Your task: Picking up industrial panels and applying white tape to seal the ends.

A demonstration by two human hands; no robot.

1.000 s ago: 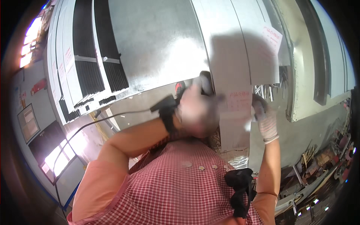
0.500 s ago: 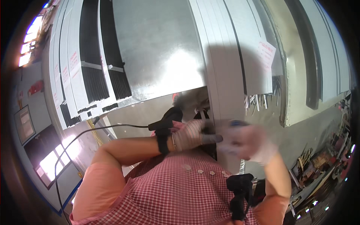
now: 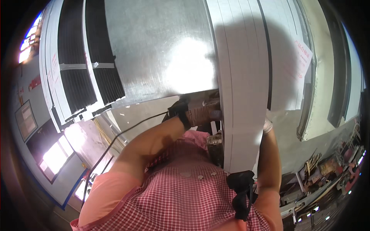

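A stack of long white strips (image 3: pixel 243 96) runs from the far side toward my body, its near end projecting past the metal tabletop. My left hand (image 3: pixel 199 116), in a striped glove with grey fingertips, presses its fingers together against the stack's left edge; the fingertips are partly hidden. On the opposite side, my right hand (image 3: pixel 267 125), also gloved, is against the right edge, with its fingers out of sight behind the strips. A printed paper sheet (image 3: pixel 302 57) lies on the white strips farther right.
Left of the stack spreads a shiny metal tabletop (image 3: pixel 154 46). Bundles of black strips (image 3: pixel 77 50), bound with tape, lie at its left. A black cable (image 3: pixel 127 131) trails from my left wrist. Scrap pieces (image 3: pixel 323 169) litter the floor at right, beside a cream panel (image 3: pixel 320 84).
My hands were close together over the stack and have parted to its two sides. The left moved forward; the right moved forward and partly out of sight. The view shifted slightly.
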